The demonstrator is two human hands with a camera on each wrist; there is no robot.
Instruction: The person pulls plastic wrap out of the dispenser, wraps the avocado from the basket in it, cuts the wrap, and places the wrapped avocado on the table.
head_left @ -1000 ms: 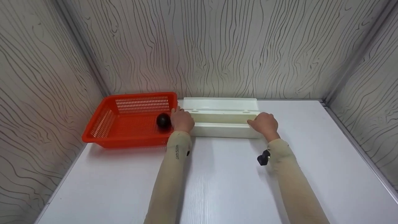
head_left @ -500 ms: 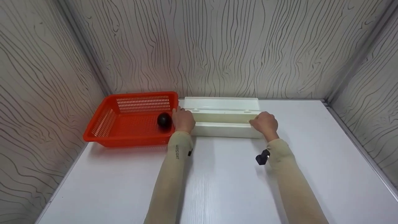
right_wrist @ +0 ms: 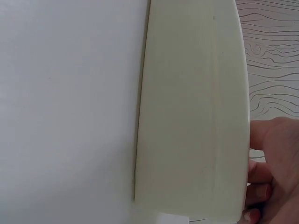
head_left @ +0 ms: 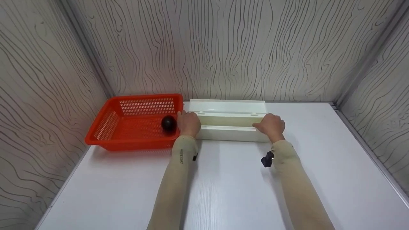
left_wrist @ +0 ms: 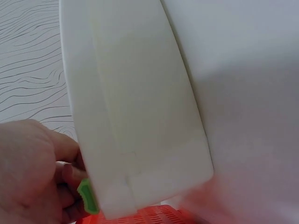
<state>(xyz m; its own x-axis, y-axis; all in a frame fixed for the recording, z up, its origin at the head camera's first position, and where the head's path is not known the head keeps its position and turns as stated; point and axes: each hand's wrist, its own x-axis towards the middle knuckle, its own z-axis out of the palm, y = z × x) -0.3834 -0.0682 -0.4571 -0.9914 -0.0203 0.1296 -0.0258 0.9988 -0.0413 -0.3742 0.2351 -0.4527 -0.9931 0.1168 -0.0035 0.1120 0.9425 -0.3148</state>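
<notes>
A long white plastic box [head_left: 231,133] stands on the white table near the back wall, its hinged lid [head_left: 227,106] raised behind it. My left hand [head_left: 189,124] grips the left end, fingers bent at the rim. At the right end my right hand [head_left: 271,126] holds the box, thumb over the front rim and the other fingers around the far side. In the left wrist view a small green plastic piece [left_wrist: 88,196] shows by my left fingers, against the box's edge. The right wrist view shows the box's pale front [right_wrist: 187,112] with curled fingers beyond it.
Left of the box sits a red-orange perforated basket [head_left: 137,145], its right side beside my left hand. A dark, nearly black round thing [head_left: 168,123] lies in it. Wood-patterned panels [head_left: 223,51] enclose the table [head_left: 223,191] at the back and both sides.
The right hand and wrist have shifted slightly up and left at the box's end. The left hand, box, basket and dark round thing stay in place.
</notes>
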